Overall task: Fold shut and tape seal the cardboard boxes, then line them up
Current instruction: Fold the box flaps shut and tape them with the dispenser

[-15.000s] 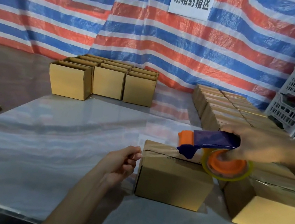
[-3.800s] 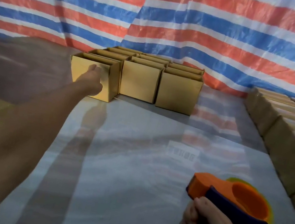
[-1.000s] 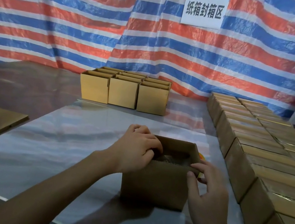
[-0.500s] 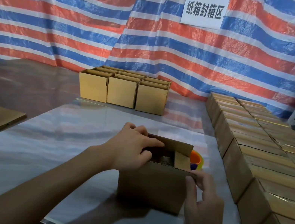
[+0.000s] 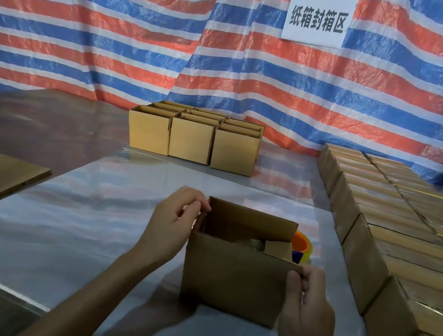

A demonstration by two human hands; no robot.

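Glossy grey table (image 5: pixel 87 218) | sealed brown cardboard boxes (image 5: pixel 381 225) rowed along right | open brown cardboard box (image 5: pixel 232 282) near-centre before you | your left hand (image 5: pixel 172 224) pinches its far-left corner | your right hand (image 5: pixel 308 304) pinches its near-right flap edge | orange tape dispenser (image 5: pixel 301 242) just behind

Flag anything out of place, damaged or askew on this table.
Nothing spilled or damaged. Only the tape dispenser sits tucked behind the open box, mostly hidden; the sealed boxes on the right stand in even rows.
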